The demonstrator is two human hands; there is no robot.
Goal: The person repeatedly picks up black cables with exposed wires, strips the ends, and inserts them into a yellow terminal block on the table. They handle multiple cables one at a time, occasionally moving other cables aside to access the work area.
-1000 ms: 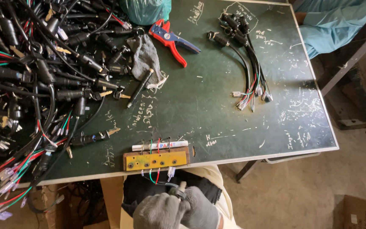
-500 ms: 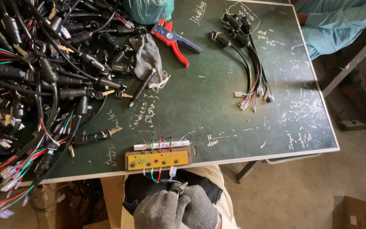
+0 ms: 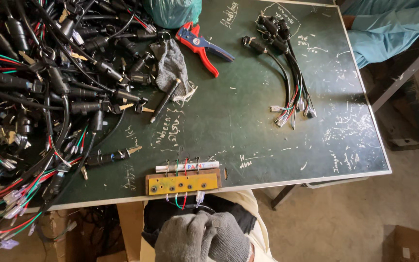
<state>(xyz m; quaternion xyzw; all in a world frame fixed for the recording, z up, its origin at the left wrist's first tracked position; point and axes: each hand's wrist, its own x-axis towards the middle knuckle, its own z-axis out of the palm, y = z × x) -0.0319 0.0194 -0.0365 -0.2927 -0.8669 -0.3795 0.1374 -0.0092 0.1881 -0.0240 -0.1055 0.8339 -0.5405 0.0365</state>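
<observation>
1. Below the table edge, left hand point(image 3: 183, 237) and right hand point(image 3: 226, 237), both in grey knit gloves, press together, curled closed; whether they grip anything I cannot tell.
2. Just above them sits a yellow block point(image 3: 182, 183) with a row of holes, thin wires point(image 3: 185, 200) trailing down.
3. Left, tangled black cables point(image 3: 49, 92) pile on the scratched green tabletop point(image 3: 248, 136).

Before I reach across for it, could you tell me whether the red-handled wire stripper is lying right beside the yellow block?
No, the wire stripper lies at the table's far side, well apart from the yellow block at the near edge.
</observation>
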